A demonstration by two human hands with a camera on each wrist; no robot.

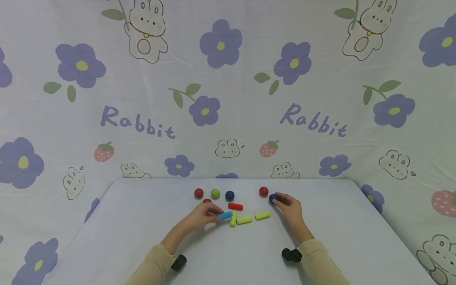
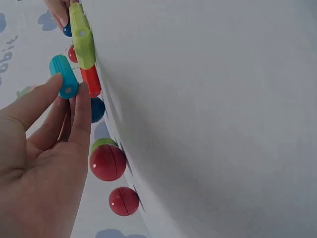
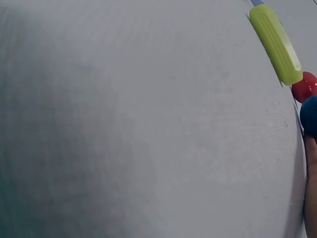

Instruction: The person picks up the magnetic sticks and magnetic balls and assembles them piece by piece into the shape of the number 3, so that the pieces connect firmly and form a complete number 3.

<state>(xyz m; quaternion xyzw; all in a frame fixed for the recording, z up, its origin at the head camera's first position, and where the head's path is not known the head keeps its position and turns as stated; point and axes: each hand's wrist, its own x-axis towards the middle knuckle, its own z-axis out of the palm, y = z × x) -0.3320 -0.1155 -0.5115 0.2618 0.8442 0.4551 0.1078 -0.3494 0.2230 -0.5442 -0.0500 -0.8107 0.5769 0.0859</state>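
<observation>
My left hand (image 1: pixel 204 216) pinches a light blue fluted stick (image 2: pixel 63 77) between thumb and fingertips. In the head view that stick overlaps the end of an upright-looking yellow-green stick (image 1: pixel 233 219). On the right, my right hand (image 1: pixel 290 206) holds a dark blue ball (image 1: pixel 273 198) with thumb and fingers around its near side. A red ball (image 1: pixel 263 191) lies just beyond it. At the edge of the right wrist view, a finger (image 3: pixel 310 163) touches the blue ball (image 3: pixel 310 116). A red stick (image 1: pixel 235 206) lies between the hands.
Two more yellow-green sticks, one (image 1: pixel 244 220) near the middle and one (image 1: pixel 262 215) to its right, lie on the white table (image 1: pixel 228 261). Behind my left hand are a red ball (image 1: pixel 198 193), a partly hidden red ball (image 1: pixel 207 201), a green ball (image 1: pixel 215 193) and a dark blue ball (image 1: pixel 229 195).
</observation>
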